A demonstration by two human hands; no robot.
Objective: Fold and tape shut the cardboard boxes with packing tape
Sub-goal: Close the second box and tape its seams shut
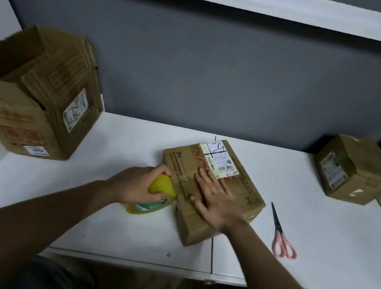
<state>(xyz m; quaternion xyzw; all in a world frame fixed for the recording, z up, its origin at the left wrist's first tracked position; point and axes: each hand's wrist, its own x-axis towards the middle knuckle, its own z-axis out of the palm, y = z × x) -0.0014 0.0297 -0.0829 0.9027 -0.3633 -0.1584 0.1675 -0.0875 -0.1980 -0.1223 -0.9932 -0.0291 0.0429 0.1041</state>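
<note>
Right hand (215, 199) flat atop box (239, 193), left hand (136, 185) gripping tape dispenser (157, 197) alongside.

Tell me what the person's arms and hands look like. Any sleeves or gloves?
Both arms are bare as far as the picture shows, with no sleeves in sight. The left hand and right hand wear no gloves, and I see no rings, watch or bracelets.

white table (117, 233): three boxes (212, 189), pink scissors (281, 234), seemingly a yellow tape dispenser (151, 201)
</note>
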